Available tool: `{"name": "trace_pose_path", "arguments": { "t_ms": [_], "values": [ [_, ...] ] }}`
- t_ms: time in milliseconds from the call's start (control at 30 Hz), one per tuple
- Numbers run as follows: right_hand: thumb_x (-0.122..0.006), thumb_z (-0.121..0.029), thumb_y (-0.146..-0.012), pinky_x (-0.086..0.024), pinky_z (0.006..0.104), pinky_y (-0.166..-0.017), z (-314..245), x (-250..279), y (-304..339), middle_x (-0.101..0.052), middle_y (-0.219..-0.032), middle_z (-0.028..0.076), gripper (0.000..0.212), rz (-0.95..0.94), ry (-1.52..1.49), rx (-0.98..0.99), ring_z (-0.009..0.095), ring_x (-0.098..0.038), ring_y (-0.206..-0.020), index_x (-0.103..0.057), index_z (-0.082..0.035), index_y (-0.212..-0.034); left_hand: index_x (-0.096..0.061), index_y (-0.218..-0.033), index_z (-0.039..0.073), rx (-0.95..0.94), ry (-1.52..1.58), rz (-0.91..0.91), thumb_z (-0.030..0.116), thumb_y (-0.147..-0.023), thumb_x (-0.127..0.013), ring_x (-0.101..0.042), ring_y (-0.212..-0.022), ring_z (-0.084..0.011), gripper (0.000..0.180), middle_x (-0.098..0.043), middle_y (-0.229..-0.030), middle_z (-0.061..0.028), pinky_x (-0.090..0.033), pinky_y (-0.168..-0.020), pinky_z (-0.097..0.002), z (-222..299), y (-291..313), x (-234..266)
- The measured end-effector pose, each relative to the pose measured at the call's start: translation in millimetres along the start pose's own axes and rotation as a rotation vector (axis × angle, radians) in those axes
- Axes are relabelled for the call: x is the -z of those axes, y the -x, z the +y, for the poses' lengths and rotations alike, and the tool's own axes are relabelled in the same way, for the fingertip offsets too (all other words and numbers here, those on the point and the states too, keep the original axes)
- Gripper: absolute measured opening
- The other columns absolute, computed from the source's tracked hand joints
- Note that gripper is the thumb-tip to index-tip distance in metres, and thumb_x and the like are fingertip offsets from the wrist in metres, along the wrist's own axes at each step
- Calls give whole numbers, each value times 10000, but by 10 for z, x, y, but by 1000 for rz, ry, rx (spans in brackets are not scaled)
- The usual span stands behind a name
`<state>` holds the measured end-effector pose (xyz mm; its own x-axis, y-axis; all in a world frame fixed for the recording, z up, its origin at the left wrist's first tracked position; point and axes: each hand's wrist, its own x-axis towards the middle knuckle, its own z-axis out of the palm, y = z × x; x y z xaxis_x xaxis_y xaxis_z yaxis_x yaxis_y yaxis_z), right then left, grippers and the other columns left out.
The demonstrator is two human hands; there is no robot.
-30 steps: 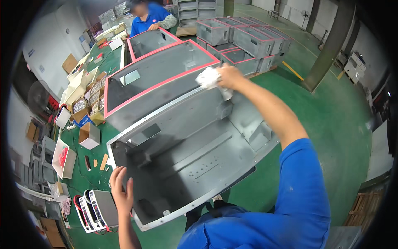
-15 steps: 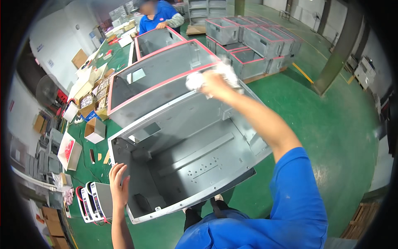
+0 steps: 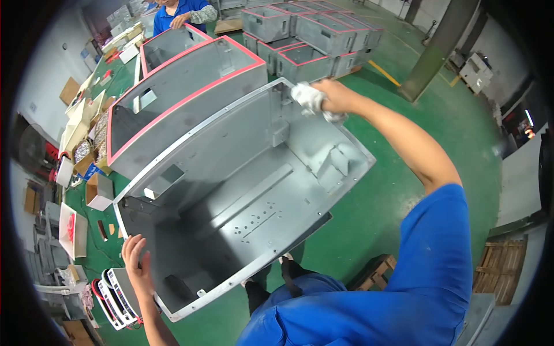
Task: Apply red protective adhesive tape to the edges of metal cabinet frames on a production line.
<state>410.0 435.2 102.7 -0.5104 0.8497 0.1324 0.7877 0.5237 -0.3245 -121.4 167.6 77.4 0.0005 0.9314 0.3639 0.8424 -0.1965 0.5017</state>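
A large grey metal cabinet box [image 3: 254, 219] lies before me with its open side up. A pale flange with small holes runs round its mouth. My right hand [image 3: 339, 97] is closed on a crumpled white cloth [image 3: 309, 99], which lies against the right rim just past the far corner. Beside the box's left edge, near its lower left corner, my left hand [image 3: 137, 264] has its fingers stretched and slightly bent, holding nothing. Whether it touches the rim I cannot tell.
Behind it stands another grey box [image 3: 190, 98] with a pink-edged rim. A co-worker [image 3: 183, 16] in blue grips a further one. More boxes [image 3: 323, 34] are stacked at the far right, near a pillar [image 3: 441, 49]. Power units [image 3: 118, 297] and cartons [image 3: 99, 191] line the green bench.
My right hand has moved the cloth from the far rim round the corner onto the right rim. The view has shifted rightward; my left hand stays by the left edge.
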Motion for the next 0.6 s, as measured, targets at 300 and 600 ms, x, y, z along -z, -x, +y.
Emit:
{"name": "trace_pose_path", "arguments": {
  "t_ms": [300, 600],
  "values": [
    [-618, -29, -602, -424, 364, -802, -1391, 10, 1857, -480, -1087, 148, 444, 184, 249, -287, 323, -494, -949, -565, -64, -1042, -552, -1086, 35, -112, 76, 60, 48, -842, -493, -399, -1167, -252, 251, -519, -1143, -92, -287, -979, -346, 0, -28, -48],
    [-630, -92, -559, -492, 336, -627, -4242, -1296, 1493, -485, -1053, 169, 464, 398, 177, 190, 323, -494, -866, -595, -100, -1022, -423, -1195, -59, 117, 1012, 325, 239, -928, -381, -352, -1208, -214, 403, -421, -1255, -150, -231, -1043, -370, -261, 418, 68]
  ]
}}
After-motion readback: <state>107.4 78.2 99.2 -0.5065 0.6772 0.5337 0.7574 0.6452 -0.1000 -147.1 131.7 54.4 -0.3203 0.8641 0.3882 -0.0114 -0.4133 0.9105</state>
